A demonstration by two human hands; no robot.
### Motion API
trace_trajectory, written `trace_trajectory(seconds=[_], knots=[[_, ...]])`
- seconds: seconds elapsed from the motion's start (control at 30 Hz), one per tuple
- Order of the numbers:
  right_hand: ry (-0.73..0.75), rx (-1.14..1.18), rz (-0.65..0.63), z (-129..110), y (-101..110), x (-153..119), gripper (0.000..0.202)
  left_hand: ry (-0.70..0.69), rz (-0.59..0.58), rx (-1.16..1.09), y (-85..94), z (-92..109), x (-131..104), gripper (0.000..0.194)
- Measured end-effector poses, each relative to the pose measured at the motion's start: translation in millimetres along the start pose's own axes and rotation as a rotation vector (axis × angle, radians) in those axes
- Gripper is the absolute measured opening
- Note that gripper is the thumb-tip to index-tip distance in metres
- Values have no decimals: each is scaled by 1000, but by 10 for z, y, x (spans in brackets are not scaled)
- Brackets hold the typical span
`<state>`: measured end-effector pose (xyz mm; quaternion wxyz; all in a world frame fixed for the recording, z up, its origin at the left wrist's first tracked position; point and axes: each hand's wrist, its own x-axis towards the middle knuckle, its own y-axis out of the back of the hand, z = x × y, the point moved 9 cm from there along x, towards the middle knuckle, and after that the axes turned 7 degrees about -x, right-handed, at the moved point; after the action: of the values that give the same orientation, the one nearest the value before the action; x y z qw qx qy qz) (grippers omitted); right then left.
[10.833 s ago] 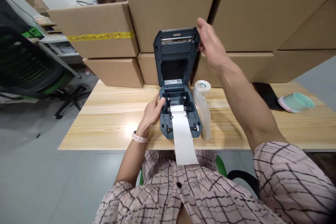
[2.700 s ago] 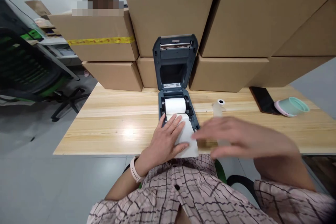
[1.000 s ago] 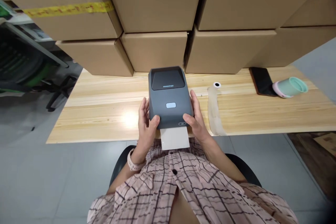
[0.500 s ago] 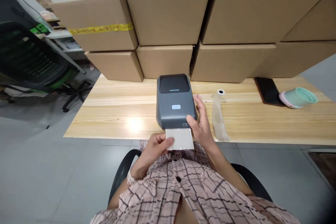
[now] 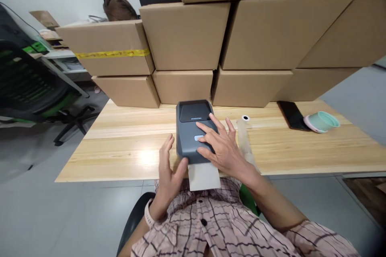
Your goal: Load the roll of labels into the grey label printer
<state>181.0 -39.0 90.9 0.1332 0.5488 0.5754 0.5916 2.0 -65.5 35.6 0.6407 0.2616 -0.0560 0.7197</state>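
A dark grey label printer [image 5: 187, 148] sits near the front edge of the table. From its front slot a blank white label strip [image 5: 204, 176] hangs out past the table edge. My right hand [image 5: 223, 146] lies over the printer's top with fingers spread, one fingertip at the pale button [image 5: 198, 138]. Beside the printer's left front corner is my left hand [image 5: 170, 172], fingers apart and holding nothing, its thumb close to the casing. To the right, a strip of translucent backing paper [image 5: 243, 138] lies near a small white roll core [image 5: 245, 118].
Stacked cardboard boxes [image 5: 185, 36] line the back of the wooden table [image 5: 120, 148]. At the right lie a black phone [image 5: 291, 115] and a mint-green cup [image 5: 322, 121] on its side. A black office chair [image 5: 33, 84] stands left. Behind the boxes shows a person's head [image 5: 119, 6].
My left hand has let go of the label strip and moved to the printer's left corner. My right hand has moved from the printer's right side onto its top. The view has tilted up.
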Motion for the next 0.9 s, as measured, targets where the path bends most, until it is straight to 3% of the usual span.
trace_trajectory(seconds=[0.1,0.2,0.33,0.5,0.6,0.73,0.83,0.9], knots=[[-153,137,139,141,-40,-290,38,134,-112,-132,-271,-121,-84,82],[-384,397,176,381,-232,-656,61,216,-172,-213,-381,-234,-190,87],[-445,520,124,466,-417,-851,62,162,-153,-88,-265,-305,-217,79],[-413,459,89,455,-300,-791,66,56,-122,13,-149,-219,-128,64],[-377,431,79,438,-92,-621,71,-29,-78,-23,-79,-60,94,61],[-196,277,146,405,270,-54,80,-188,-13,-80,43,113,667,50],[-111,218,243,482,448,495,79,-181,60,-125,107,-18,1124,47],[-123,221,281,595,492,833,77,-40,-25,-203,-6,-261,1326,64]])
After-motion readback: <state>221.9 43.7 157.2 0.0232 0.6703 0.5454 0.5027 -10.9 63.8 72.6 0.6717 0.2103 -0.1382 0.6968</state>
